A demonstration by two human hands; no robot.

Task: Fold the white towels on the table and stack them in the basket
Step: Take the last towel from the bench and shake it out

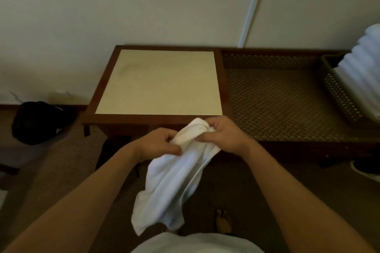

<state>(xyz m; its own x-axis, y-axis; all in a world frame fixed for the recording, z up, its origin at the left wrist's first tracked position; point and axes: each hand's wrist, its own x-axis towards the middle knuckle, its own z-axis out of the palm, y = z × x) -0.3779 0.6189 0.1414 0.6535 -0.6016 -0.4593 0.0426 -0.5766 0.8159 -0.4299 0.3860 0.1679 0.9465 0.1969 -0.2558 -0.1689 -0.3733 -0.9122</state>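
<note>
A white towel (172, 182) hangs crumpled in the air in front of the table's near edge, its lower end drooping toward my body. My left hand (159, 142) pinches its upper edge from the left. My right hand (223, 134) grips the bunched top of the same towel from the right. The two hands are close together. The table (158, 82) has a pale square top in a dark wooden frame, and no towel lies on it. At the far right a brown perforated basket (339, 92) holds a tall stack of folded white towels (364, 67).
A dark patterned bench surface (277, 96) runs right of the table, with the basket on it. A black bag (39, 123) sits on the floor at the left against the wall. A bare foot (223, 222) and a shoe (366, 170) are on the carpet.
</note>
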